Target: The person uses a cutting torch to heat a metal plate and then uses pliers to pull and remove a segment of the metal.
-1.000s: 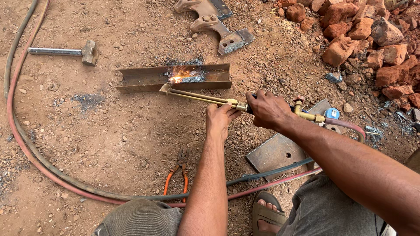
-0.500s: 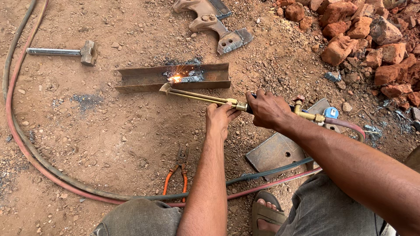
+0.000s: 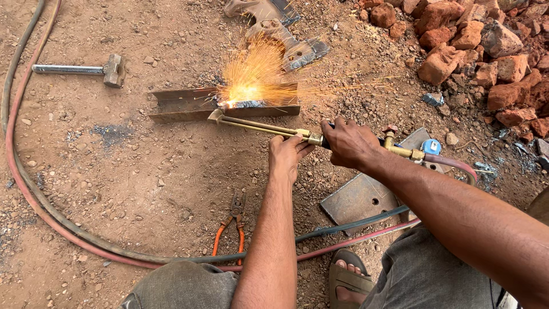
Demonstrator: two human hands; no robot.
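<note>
**A:** What have I got hold of?

**B:** The right hand [image 3: 351, 143] is wrapped closed round the grip of the brass cutting torch [image 3: 269, 127], knuckles up. The left hand [image 3: 289, 154] sits just ahead of it, fingers curled under the tubes, cradling them rather than clamping.

**A:** And the work?

**B:** Out past the left hand, at the far end of the tubes. The torch head touches, or nearly touches, the near edge of the steel angle bar [image 3: 189, 103] lying on the dirt, and sparks [image 3: 257, 71] fan away from the grip toward the scrap metal bracket [image 3: 280, 28].

**A:** How would I run this well?

**B:** I'd judge the left hand should stay a steady rest while the right steers, keeping the head's height above the bar even and moving slowly along the cut line. Keep the spray going away from me.

**A:** Anything close to my grip?

**B:** The hoses [image 3: 366, 226] loop behind the right wrist across a flat steel plate [image 3: 357, 200]; orange-handled pliers [image 3: 231, 220] lie nearer my knee; a hammer [image 3: 86, 69] is well off beyond the bar's left end.
</note>
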